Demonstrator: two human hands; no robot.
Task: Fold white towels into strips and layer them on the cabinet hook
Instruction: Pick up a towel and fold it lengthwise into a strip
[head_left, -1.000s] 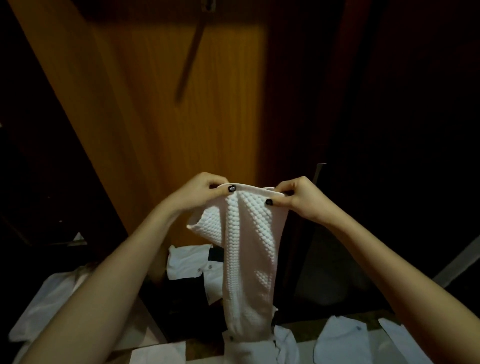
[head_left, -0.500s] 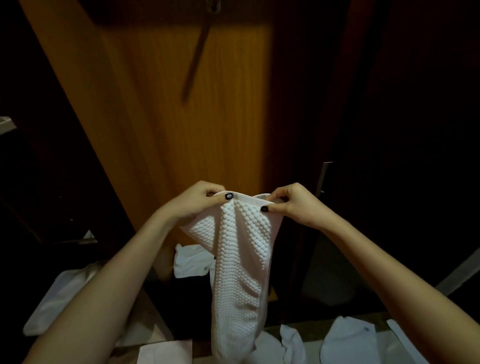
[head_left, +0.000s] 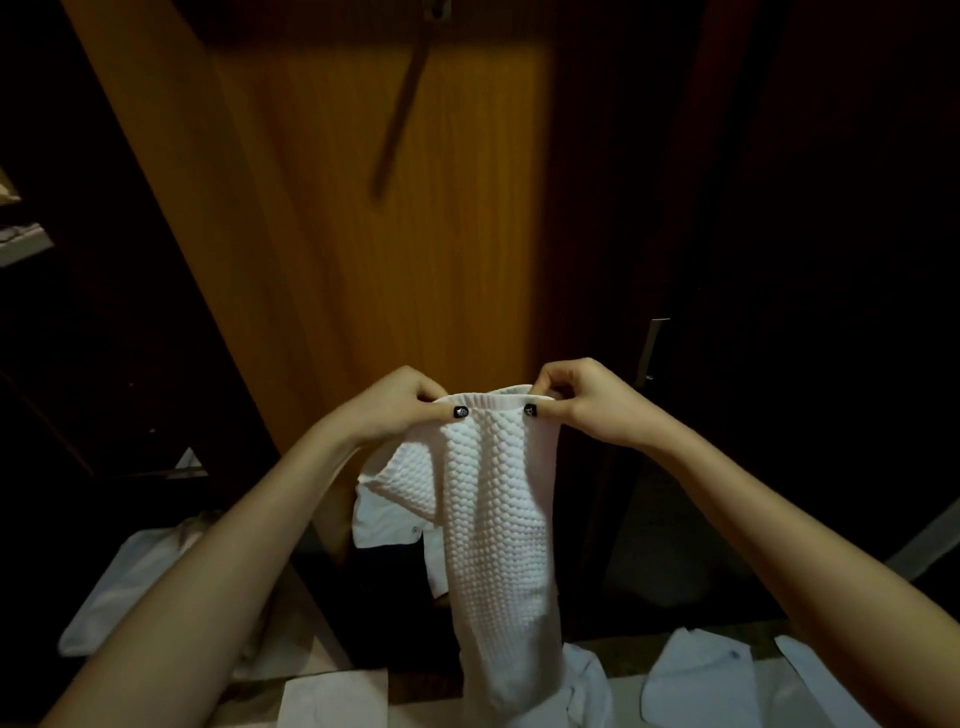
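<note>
I hold a white, bumpy-textured towel (head_left: 493, 519) up in front of a wooden cabinet door (head_left: 405, 260). My left hand (head_left: 400, 410) pinches its top edge on the left, and my right hand (head_left: 582, 400) pinches the same edge on the right, thumbs facing me. The towel hangs down as a narrow strip, with a loose flap sticking out at its left. A dark hook (head_left: 434, 8) sits at the very top of the door and casts a long slanted shadow downward.
Several white cloths lie below: one (head_left: 124, 587) at the lower left, one (head_left: 384, 519) behind the towel, others (head_left: 701, 680) at the lower right. A metal handle (head_left: 652, 348) shows on the dark door to the right. Dark shelving fills the left.
My hands shifted a little to the right and drew closer together on the top edge. The towel's lower part swung slightly, and the left flap now hangs lower.
</note>
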